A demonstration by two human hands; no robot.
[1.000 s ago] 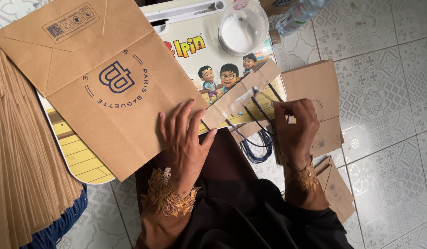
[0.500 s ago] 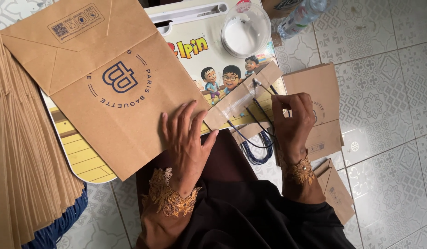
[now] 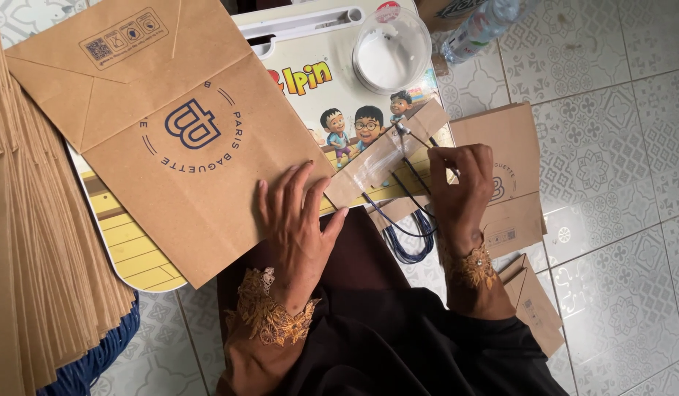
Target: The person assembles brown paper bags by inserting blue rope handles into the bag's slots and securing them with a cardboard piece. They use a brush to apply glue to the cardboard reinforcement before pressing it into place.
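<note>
Flat brown paper bag point(image 3: 171, 139) — left, on tray

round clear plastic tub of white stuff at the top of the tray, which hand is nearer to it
Right. The right hand is just below and slightly right of the round clear plastic tub, pinching a dark cord. The left hand lies farther down and left, flat on the brown paper bag.
</note>
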